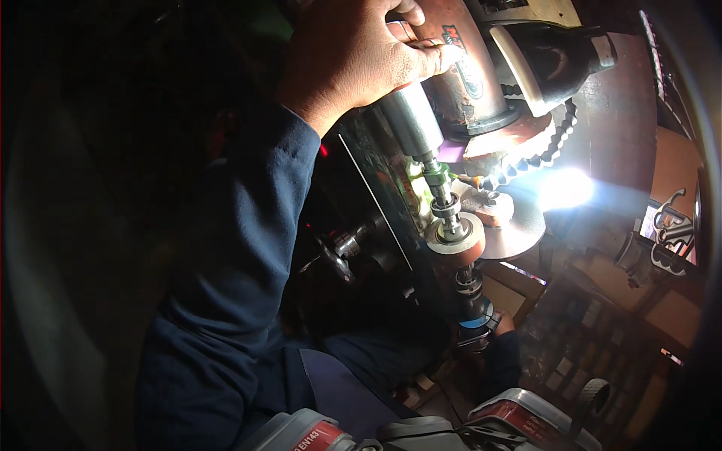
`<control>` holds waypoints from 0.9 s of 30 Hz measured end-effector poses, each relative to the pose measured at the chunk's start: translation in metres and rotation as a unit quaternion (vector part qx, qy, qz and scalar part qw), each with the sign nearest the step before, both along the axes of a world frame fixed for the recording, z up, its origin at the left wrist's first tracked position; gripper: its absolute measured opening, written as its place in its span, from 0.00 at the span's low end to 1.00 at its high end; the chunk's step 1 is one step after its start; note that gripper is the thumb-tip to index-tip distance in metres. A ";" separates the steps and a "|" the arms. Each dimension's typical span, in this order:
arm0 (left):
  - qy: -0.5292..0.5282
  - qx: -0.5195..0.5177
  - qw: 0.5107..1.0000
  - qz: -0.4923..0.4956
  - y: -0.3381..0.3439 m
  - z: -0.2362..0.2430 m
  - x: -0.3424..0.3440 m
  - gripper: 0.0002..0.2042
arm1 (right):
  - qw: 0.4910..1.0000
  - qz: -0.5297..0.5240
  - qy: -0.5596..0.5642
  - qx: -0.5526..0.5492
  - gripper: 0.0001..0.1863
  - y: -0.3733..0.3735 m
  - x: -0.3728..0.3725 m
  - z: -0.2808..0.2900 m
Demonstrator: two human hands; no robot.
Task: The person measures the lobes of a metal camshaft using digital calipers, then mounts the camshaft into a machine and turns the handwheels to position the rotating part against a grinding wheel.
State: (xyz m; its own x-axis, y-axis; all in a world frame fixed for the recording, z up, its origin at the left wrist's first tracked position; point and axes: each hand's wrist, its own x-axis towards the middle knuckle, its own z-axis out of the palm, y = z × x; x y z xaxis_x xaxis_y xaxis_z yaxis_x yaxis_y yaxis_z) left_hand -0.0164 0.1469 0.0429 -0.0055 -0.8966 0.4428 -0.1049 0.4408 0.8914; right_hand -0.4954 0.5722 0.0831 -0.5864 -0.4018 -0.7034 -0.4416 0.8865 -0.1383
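Note:
My left hand (350,56) is at the top, thumb and fingers curled together above a polished steel cylinder (412,124). What the fingers grip is hidden behind the hand. Beside them stands a worn reddish machine housing (459,71). Below the steel cylinder runs a slim stepped metal shaft (444,199) with a green piece at its upper part. A thick round collar (455,240) with a reddish-brown side sits lower on the shaft. At the shaft's lower end is a black fitting with a blue ring (475,316). My right hand (505,323), mostly hidden, closes around that fitting's side.
A pale grinding wheel (523,229) stands right beside the shaft, near a bright lamp (565,188). A black segmented coolant hose (553,143) curves above it. A metal handwheel (335,255) is at left. Grey filter cartridges (519,413) intrude at the lower edge.

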 end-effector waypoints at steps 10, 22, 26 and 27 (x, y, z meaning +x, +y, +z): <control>0.033 0.035 0.999 0.010 0.004 0.006 -0.003 0.10 | 0.914 -0.138 0.247 -0.290 0.12 0.025 0.063 -0.015; -0.008 0.011 1.000 0.024 0.004 -0.003 -0.005 0.10 | 0.843 -0.079 0.390 -0.363 0.15 0.034 0.095 -0.027; 0.018 0.014 1.000 -0.001 0.000 -0.012 -0.011 0.09 | 0.823 -0.097 0.414 -0.376 0.16 0.038 0.107 -0.029; 0.016 0.014 1.000 0.000 0.003 -0.007 -0.007 0.09 | 0.824 -0.097 0.411 -0.377 0.16 0.039 0.105 -0.031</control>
State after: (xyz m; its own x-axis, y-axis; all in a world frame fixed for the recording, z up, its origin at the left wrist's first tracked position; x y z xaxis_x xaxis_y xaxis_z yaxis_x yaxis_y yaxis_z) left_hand -0.0237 0.1496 0.0357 0.0094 -0.9086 0.4176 -0.0759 0.4158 0.9063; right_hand -0.3907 0.6116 0.0521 -0.8445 -0.3858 0.3714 -0.5215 0.7501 -0.4067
